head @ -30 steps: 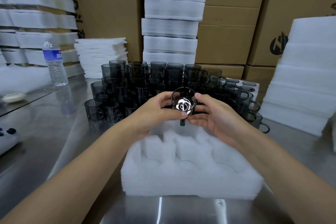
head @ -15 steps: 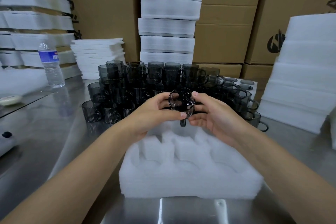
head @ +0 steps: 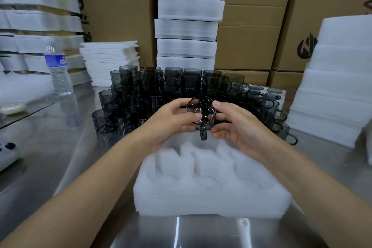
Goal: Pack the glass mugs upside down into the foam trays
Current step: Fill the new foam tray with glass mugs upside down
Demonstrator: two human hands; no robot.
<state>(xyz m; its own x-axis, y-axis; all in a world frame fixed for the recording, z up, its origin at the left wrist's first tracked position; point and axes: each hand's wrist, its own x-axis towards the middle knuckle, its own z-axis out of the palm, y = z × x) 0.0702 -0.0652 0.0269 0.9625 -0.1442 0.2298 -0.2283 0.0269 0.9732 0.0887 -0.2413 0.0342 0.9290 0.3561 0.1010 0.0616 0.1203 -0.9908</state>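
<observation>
Where the foam tray sits on the steel table, we note one glass mug held in the air above its far edge, a round end facing us and the handle hanging down. Left hand grips the mug's left side, thumb across the glass. Right hand pinches its right side, fingers curled. Just behind, we see stacked dark mugs crowded together. A water bottle stands far left.
</observation>
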